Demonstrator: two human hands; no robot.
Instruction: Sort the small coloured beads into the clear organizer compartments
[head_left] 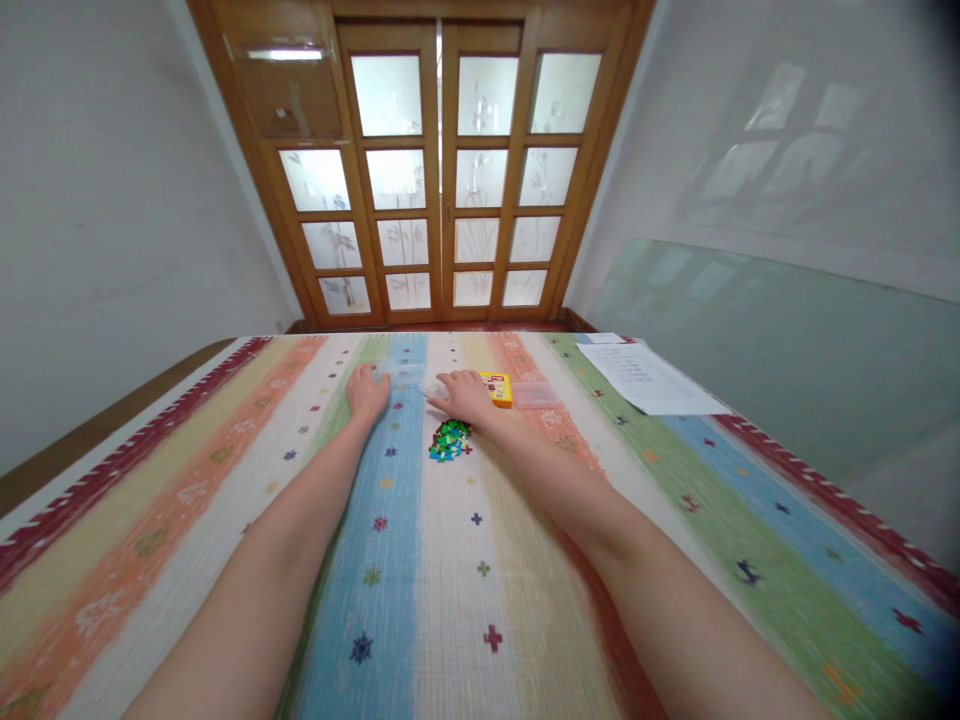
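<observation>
On the striped cloth [382, 620], from the left, we see the left hand [367, 393], fingers loosely bent, beside a clear plastic item [405, 376]; we cannot tell whether it grips it. To the right and nearer lies a pile of small coloured pieces [448, 442]. Just beyond it, the right hand [465, 396], fingers partly spread, its hold unclear to us, partly hides a yellow box [502, 388]. Farther right we find a see-through piece [538, 396], then white papers [649, 380].

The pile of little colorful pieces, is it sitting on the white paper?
No, the pile of colorful pieces lies on the striped tablecloth, while the white paper is off to the right.
</observation>
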